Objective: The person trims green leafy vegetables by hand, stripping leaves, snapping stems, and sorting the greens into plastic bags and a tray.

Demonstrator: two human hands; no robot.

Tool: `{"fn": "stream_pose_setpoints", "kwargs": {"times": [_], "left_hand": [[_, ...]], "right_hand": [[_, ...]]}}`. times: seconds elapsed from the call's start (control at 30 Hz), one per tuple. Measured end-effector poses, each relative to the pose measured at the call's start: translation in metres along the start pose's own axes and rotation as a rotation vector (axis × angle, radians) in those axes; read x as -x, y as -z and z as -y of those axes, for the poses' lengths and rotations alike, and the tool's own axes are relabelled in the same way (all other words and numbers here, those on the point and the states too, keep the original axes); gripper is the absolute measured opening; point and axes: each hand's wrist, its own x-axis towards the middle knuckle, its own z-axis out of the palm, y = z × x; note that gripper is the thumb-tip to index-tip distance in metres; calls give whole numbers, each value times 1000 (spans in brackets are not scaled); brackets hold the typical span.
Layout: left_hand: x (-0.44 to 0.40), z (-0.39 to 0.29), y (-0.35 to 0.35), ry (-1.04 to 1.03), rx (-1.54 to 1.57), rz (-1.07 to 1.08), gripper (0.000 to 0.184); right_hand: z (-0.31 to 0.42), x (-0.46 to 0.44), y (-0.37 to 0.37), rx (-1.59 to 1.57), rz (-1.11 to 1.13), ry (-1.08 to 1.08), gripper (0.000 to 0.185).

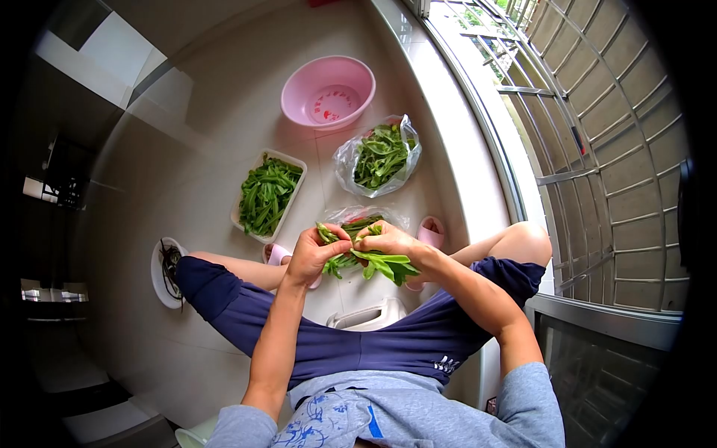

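Observation:
Between my knees, both hands meet over a bunch of leafy greens [388, 266]. My left hand [312, 252] is closed in a pinch, with green stems showing between its fingers. My right hand [390, 240] is closed around more of the greens, whose leaves hang below it toward me. The fingertips of the two hands nearly touch. Just beyond them lies an open plastic bag [392, 216] with stems in it, partly hidden by my hands. Farther off stands a clear plastic bag [346, 166] full of greens. A white rectangular tub [296, 187] to the left holds a heap of greens.
A pink basin [297, 93] stands on the tiled floor [202, 149] at the back. By my left knee is a white bowl [159, 278] with dark strands in it. A window with metal bars [597, 142] runs along the right. My feet wear pink slippers [431, 233].

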Motion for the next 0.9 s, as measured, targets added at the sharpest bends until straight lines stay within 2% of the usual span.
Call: {"fn": "stream_pose_setpoints", "kwargs": {"times": [0.17, 0.23, 0.43, 0.67, 0.77, 0.83, 0.87, 0.9], "left_hand": [[-1, -3, -7, -152, -9, -88, 10], [-1, -6, -10, -187, 15, -127, 10], [-5, -6, -5, -195, -6, -154, 9], [-7, -4, -13, -184, -179, -254, 7], [-12, 2, -14, -181, -182, -271, 7], [-17, 10, -13, -180, -103, -281, 9], [-20, 18, -12, -90, 164, -264, 7], [-23, 26, -11, -95, 167, -262, 7]], "right_hand": [[-13, -5, -1, -197, -156, 50, 13], [-9, -4, 2, -253, -140, 37, 11], [-1, -2, 10, -200, 8, 25, 16], [-5, -6, 12, -156, 14, 57, 12], [-8, -8, 11, -253, -80, 14, 11], [-10, -8, 11, -386, -191, 3, 11], [-7, -6, 11, -465, -188, 5, 11], [-5, -5, 13, -459, -189, 6, 11]]}}
